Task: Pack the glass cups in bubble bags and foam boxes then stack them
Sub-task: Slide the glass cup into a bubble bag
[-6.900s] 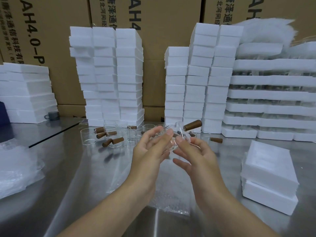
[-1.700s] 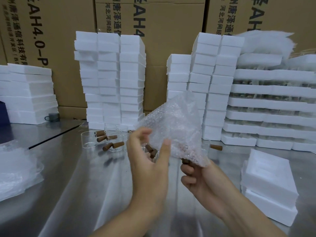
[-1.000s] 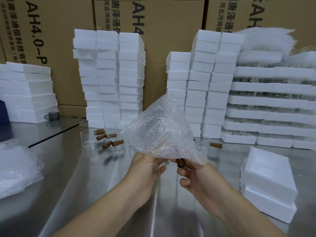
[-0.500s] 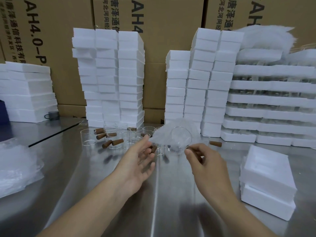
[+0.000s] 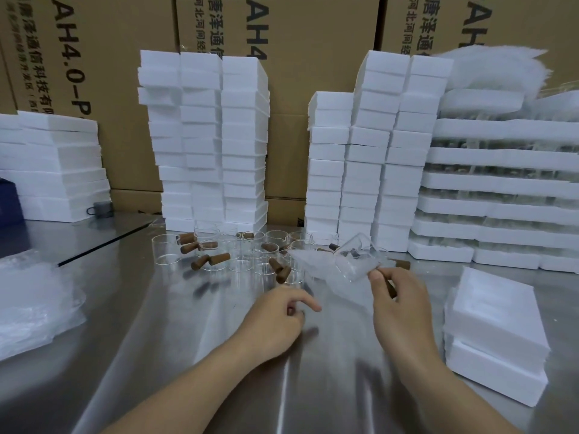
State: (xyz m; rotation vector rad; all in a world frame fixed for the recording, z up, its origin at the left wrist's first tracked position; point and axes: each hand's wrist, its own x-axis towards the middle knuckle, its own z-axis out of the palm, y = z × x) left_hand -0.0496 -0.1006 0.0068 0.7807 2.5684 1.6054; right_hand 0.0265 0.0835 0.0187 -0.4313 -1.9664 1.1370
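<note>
Glass cup (image 5: 355,261) hangs tilted just beyond the right hand (image 5: 398,299), whose thumb and curled fingers grip it by its near side, with a brown handle showing under the thumb. A bubble bag (image 5: 313,264) lies left of that hand, touching the cup. The left hand (image 5: 275,317) holds nothing, its fingers loosely curled over the tabletop (image 5: 188,355). More cups (image 5: 238,252) stand beyond it. Two foam boxes (image 5: 492,327) are stacked to the right of the right hand.
</note>
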